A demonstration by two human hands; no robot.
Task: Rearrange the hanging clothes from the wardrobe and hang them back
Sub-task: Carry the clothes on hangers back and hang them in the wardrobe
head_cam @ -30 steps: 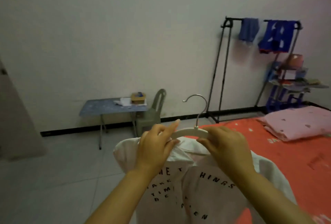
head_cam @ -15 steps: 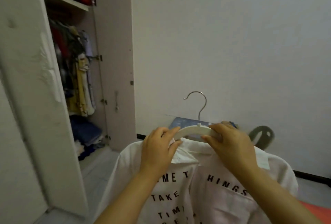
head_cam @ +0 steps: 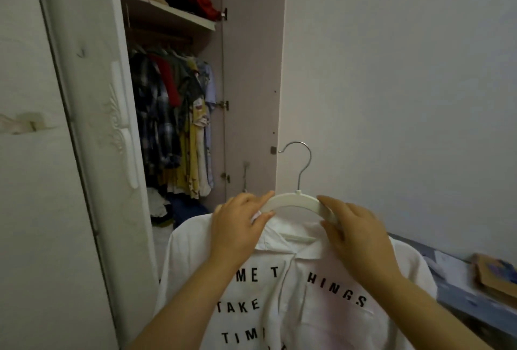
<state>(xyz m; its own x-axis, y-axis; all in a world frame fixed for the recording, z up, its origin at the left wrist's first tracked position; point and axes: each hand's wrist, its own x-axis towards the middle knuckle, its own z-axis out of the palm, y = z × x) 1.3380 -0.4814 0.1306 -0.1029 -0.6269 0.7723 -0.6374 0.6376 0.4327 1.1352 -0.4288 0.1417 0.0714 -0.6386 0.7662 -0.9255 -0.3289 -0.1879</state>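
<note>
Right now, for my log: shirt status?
Left hand, right hand grip white hanger. White printed shirt on it, not yet hung. Wardrobe open, packed with hanging clothes.

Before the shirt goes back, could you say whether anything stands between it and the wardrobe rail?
Nothing visible blocks the open wardrobe. The left hand and right hand hold the white shirt by its hanger; hanging clothes crowd the rail.

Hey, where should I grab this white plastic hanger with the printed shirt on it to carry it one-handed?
Probably grip the white plastic hanger at the bare top of its arch, just under the metal hook, coming from the front. That stretch sits clear above the collar of the white printed shirt, between the left hand and right hand, centred so the load should hang level.
</note>
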